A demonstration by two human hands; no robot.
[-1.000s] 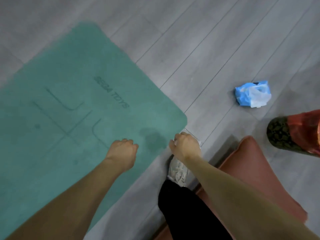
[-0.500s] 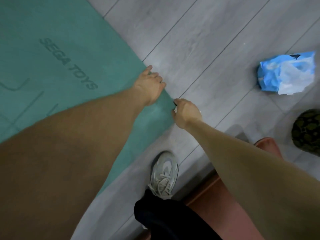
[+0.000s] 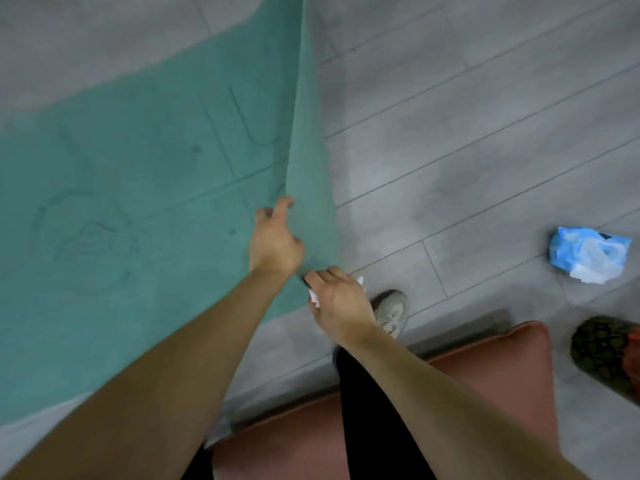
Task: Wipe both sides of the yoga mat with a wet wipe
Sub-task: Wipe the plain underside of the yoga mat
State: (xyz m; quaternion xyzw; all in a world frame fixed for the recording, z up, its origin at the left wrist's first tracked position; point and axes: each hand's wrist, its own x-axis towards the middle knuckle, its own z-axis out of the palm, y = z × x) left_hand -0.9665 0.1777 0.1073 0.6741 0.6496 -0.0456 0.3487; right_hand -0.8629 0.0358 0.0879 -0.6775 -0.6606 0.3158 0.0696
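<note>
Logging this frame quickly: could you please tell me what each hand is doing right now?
Left hand: grips the lifted edge of the yoga mat.
Right hand: holds a white wet wipe, at the mat's corner.

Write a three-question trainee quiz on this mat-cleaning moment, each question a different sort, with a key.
1. True or false: the yoga mat lies fully flat on the floor.
2. Which hand holds the white wipe? A. left hand B. right hand
3. Fill in: the blue wipes pack lies on the ____.

Key: 1 false, its edge is lifted; 2 B; 3 floor.
</note>
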